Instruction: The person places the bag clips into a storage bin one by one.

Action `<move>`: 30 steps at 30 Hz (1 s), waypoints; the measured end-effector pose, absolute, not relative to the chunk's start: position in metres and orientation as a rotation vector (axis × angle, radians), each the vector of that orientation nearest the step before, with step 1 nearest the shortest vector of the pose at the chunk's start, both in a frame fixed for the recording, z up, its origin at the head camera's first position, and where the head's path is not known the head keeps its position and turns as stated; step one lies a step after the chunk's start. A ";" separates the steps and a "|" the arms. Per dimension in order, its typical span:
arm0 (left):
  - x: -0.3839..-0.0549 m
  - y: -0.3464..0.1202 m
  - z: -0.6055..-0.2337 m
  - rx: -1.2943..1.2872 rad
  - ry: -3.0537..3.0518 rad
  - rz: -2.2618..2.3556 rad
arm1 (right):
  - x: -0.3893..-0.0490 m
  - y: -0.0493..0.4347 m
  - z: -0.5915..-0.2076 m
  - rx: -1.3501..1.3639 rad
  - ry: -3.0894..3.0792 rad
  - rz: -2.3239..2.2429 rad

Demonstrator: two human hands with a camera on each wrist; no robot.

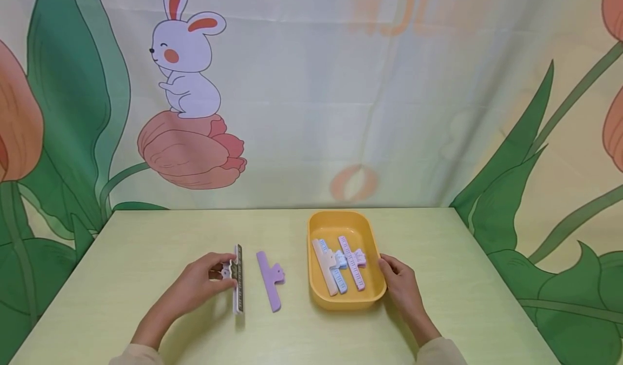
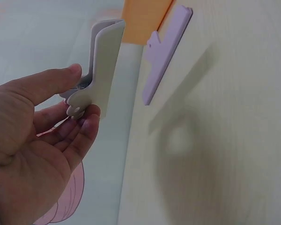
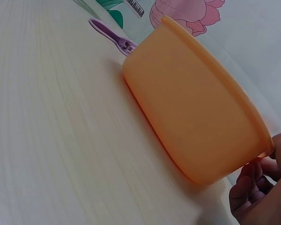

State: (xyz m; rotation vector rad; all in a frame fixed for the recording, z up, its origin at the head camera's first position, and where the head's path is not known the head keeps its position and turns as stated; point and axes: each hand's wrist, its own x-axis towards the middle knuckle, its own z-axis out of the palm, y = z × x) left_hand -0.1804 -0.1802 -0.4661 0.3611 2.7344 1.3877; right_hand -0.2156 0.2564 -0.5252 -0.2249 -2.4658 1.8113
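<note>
Gaping, a long pale clip (image 2: 107, 61) sits pinched in left-hand fingers (image 2: 58, 81)

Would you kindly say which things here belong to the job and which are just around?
Likely the job's:
Off-white plastic bar clip, in the left hand
Purple plastic bar clip, unheld
Yellow rounded plastic tub, gripped by the right hand
Three pastel plastic bar clips inside

Merely around:
Pale, grained table
Backdrop cloth printed with rabbit and tulips
</note>
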 end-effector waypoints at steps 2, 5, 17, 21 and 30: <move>-0.180 -0.180 -0.462 0.385 2.744 1.395 | -0.216 0.257 -0.525 -0.220 -2.470 1.805; -0.181 -0.180 -0.456 0.402 2.745 1.407 | -0.217 0.257 -0.525 -0.215 -2.472 1.800; -0.186 -0.182 -0.434 0.424 2.779 1.409 | -0.221 0.258 -0.523 -0.232 -2.486 1.793; -0.187 -0.183 -0.426 0.441 2.812 1.399 | -0.222 0.257 -0.522 -0.224 -2.501 1.790; -0.189 -0.183 -0.407 0.444 2.857 1.360 | -0.225 0.259 -0.520 -0.214 -2.485 1.792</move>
